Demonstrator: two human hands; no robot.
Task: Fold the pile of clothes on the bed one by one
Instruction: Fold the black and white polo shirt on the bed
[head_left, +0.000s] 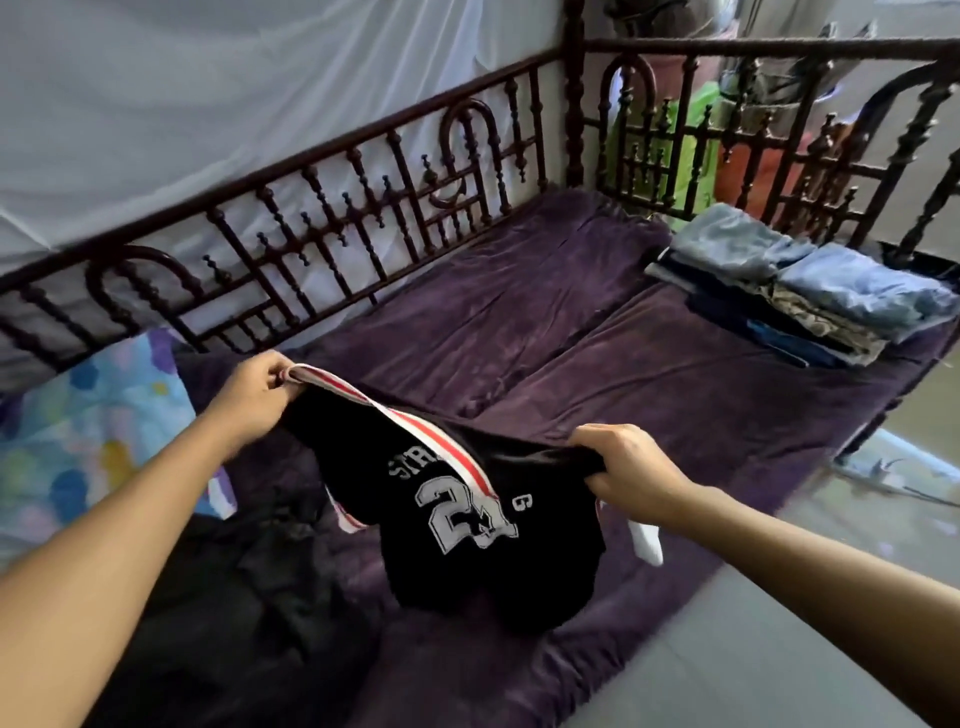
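Holding the black jersey (467, 545) just above the near side of the bed (519, 312), we judge it light, limp and a little slick, sagging wherever unsupported; the shoulders or hem corners look the best places to take it. Our left hand (254, 395) pinches the striped trim (395, 415), fingers pressed together, arm stretched forward; our right hand (628, 473) curls its fingers round bunched black cloth. At the bed's near end lie dark unfolded clothes (249, 597); a folded stack (810, 291) sits at the bed's far corner.

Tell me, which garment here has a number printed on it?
The black jersey held by the left hand and right hand, with red-and-white trim; the folded stack and dark pile show none.
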